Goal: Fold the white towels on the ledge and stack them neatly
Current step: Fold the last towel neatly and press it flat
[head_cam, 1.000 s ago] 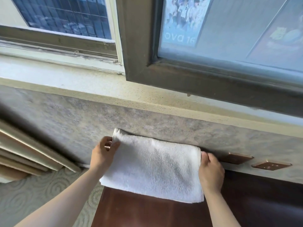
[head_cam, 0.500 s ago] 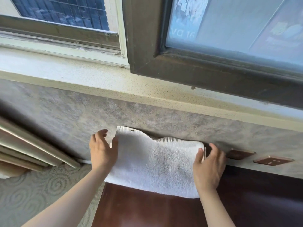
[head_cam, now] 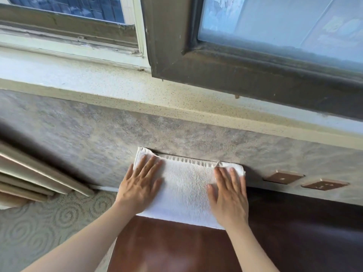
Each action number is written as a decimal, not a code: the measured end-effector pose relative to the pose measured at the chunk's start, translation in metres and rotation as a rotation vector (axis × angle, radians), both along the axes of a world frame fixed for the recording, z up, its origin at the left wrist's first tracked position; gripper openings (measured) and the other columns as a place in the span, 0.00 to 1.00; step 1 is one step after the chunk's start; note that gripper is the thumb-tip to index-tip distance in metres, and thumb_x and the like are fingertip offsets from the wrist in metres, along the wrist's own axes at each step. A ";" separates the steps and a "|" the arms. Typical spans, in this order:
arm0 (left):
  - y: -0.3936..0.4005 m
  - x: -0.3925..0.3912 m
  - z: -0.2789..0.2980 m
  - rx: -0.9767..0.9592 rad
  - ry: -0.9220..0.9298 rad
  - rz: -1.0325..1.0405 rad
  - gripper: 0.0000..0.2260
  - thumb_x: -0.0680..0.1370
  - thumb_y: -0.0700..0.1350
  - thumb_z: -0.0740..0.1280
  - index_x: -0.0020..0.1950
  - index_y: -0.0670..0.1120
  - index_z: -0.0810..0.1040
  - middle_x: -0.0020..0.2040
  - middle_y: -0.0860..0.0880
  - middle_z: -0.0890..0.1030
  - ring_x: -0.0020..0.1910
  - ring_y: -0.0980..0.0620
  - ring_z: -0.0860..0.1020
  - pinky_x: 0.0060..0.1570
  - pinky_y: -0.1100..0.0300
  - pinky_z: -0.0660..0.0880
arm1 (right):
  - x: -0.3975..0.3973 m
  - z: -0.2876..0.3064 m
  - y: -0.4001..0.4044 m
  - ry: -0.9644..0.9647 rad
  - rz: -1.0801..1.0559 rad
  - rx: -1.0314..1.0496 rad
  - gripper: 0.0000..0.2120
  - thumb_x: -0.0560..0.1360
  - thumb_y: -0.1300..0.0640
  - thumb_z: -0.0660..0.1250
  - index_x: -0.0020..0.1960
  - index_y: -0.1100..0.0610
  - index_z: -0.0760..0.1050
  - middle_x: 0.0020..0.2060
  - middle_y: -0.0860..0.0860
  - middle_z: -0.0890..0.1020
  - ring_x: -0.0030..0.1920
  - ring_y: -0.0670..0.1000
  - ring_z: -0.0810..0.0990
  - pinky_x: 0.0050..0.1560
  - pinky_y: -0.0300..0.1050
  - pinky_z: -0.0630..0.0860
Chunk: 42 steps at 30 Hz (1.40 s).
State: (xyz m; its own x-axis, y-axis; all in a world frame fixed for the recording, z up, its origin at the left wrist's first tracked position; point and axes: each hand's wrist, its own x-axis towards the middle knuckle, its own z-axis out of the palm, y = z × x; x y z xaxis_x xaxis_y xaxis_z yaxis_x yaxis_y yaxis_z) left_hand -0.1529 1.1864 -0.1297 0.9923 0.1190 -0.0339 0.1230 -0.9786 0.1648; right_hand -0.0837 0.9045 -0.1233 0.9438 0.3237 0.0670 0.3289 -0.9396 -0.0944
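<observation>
- Since the earlier frames, both hands have left the towel's side edges and come down flat on top of it; the far layer, lifted and wavy half a second ago, now lies down.
- Nearest to me: dark red-brown wooden surface [head_cam: 176, 246]. The towel's near edge lies across it.
- White towel [head_cam: 184, 189]: folded to a compact rectangle, far edge against the grey wall [head_cam: 82, 134]. I see only this one towel; no stack in view.
- Left hand [head_cam: 140, 185]: palm down on the left part of the towel, fingers straight and spread, grasping nothing.
- Right hand [head_cam: 227, 195]: the same on the right part, flat and released, fingertips close to the far right corner.
- Step in hand, as I judge it: pressing and smoothing the fold.
- To do it well I would sweep both palms outward from the middle, with even pressure, so trapped air and ridges run to the sides.
- Far edge shows a ribbed hem between the hands, and the far right corner looks slightly puckered; I would square both far corners before lifting off.
- Risk: pushing toward the wall may bunch the layers against it.
- Right of the towel: two brown socket plates [head_cam: 282, 176] on the wall, apart from the cloth.
- Farther: speckled ledge [head_cam: 137, 91] below the window frame [head_cam: 235, 71], with no towels on the part I can see.
</observation>
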 end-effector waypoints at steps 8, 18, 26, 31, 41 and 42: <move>-0.047 0.030 0.011 -0.079 -0.029 -0.178 0.25 0.83 0.60 0.50 0.76 0.52 0.69 0.74 0.51 0.73 0.76 0.47 0.67 0.77 0.50 0.53 | 0.003 0.003 0.026 0.031 0.167 0.067 0.27 0.81 0.41 0.53 0.75 0.51 0.70 0.74 0.52 0.73 0.76 0.56 0.66 0.78 0.56 0.55; -0.013 0.011 0.009 -0.149 0.079 0.124 0.34 0.76 0.70 0.41 0.80 0.60 0.57 0.81 0.57 0.59 0.81 0.54 0.51 0.75 0.46 0.58 | -0.002 -0.002 -0.010 0.113 -0.158 0.226 0.34 0.80 0.41 0.49 0.80 0.58 0.58 0.80 0.52 0.61 0.81 0.54 0.51 0.80 0.45 0.48; -0.015 0.039 0.022 0.017 0.020 0.071 0.28 0.75 0.70 0.50 0.63 0.55 0.74 0.61 0.52 0.76 0.63 0.44 0.73 0.66 0.41 0.61 | 0.006 0.018 0.005 0.091 -0.250 0.113 0.25 0.80 0.47 0.60 0.76 0.52 0.67 0.67 0.53 0.73 0.57 0.59 0.72 0.58 0.55 0.73; -0.014 0.029 0.015 0.020 -0.147 -0.043 0.24 0.76 0.68 0.57 0.57 0.51 0.77 0.56 0.51 0.78 0.59 0.46 0.76 0.73 0.43 0.62 | -0.003 0.022 0.001 -0.007 -0.191 -0.077 0.24 0.73 0.45 0.60 0.66 0.53 0.75 0.51 0.54 0.78 0.51 0.59 0.74 0.49 0.56 0.70; -0.006 0.021 0.017 0.028 0.043 0.073 0.34 0.71 0.79 0.48 0.65 0.58 0.71 0.61 0.55 0.75 0.66 0.48 0.72 0.73 0.42 0.57 | 0.018 0.014 0.000 0.031 -0.040 0.010 0.28 0.70 0.48 0.57 0.69 0.55 0.71 0.57 0.53 0.79 0.62 0.58 0.75 0.69 0.60 0.68; -0.004 0.023 0.017 0.002 0.061 0.083 0.35 0.70 0.80 0.48 0.65 0.59 0.70 0.62 0.56 0.75 0.68 0.49 0.71 0.73 0.42 0.58 | 0.021 0.013 -0.001 0.028 -0.038 -0.005 0.28 0.73 0.45 0.55 0.70 0.52 0.71 0.56 0.52 0.79 0.60 0.57 0.75 0.68 0.60 0.69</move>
State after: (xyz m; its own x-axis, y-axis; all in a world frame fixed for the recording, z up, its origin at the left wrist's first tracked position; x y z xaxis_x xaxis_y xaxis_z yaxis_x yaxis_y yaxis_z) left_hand -0.1300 1.1821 -0.1129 0.9752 0.2007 -0.0936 0.2133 -0.9650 0.1525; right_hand -0.0626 0.9038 -0.1103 0.9569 0.2879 0.0388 0.2904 -0.9519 -0.0981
